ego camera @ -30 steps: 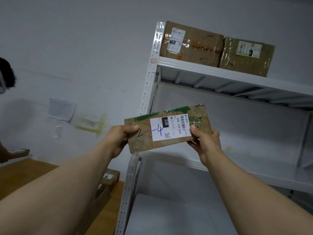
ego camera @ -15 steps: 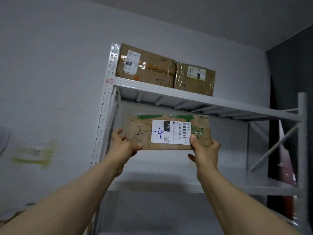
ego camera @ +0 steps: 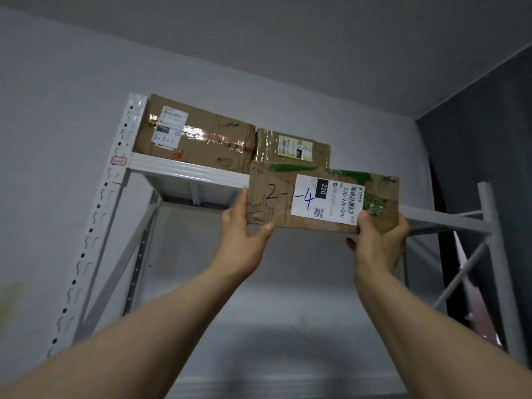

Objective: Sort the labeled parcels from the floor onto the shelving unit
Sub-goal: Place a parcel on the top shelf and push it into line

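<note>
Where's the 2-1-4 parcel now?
Head view, right of centre: 2-1-4 parcel held by left hand and right hand at the top shelf, below the 2-1-2 parcel.

White shelving unit (ego camera: 184,168) — top shelf bears two taped parcels: 2-1-1 (ego camera: 198,136); 2-1-2 (ego camera: 290,146).

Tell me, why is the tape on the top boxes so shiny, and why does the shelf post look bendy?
Head view: light glints off the glossy tape on the big box and off the wrap on the small box; the wide lens probably bows the post; the room is dim, yet the label on the held parcel reads sharp.
</note>
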Demonstrator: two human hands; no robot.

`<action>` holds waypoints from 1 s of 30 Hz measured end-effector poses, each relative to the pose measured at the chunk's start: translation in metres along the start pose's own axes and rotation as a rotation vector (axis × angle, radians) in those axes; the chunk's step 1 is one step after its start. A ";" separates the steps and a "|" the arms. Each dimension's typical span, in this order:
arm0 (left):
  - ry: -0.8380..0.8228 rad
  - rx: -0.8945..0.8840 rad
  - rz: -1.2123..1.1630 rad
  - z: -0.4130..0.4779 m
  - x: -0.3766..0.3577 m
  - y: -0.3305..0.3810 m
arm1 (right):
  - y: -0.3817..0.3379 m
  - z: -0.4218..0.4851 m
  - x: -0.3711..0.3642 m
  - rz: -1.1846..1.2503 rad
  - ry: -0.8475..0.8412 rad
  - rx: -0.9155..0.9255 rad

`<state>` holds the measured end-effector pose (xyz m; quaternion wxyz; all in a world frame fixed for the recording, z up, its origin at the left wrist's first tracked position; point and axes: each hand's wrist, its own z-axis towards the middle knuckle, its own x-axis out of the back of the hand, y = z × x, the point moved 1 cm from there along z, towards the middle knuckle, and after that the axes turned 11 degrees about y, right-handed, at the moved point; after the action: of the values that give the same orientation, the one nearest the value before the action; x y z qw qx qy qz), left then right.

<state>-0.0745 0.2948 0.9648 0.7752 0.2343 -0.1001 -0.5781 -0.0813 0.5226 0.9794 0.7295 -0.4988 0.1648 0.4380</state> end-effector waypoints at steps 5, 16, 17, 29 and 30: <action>0.103 -0.159 -0.006 0.021 -0.098 0.001 | 0.019 0.101 -0.012 0.073 -0.008 0.084; -0.074 -0.434 0.075 0.113 -0.340 -0.011 | 0.073 0.360 -0.037 0.088 -0.008 0.200; -0.107 -0.443 0.088 0.122 -0.354 -0.015 | 0.079 0.378 -0.040 0.088 -0.018 0.205; -0.087 -0.604 0.625 0.171 -0.489 -0.066 | 0.178 0.498 -0.062 -0.479 -0.040 0.294; -0.080 -0.633 0.671 0.170 -0.502 -0.068 | 0.184 0.500 -0.061 -0.576 -0.027 0.331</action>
<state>-0.3608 0.7108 1.1379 0.9484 -0.0818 -0.0189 -0.3058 -0.3615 0.9514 1.1375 0.8966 -0.3939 0.0760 0.1876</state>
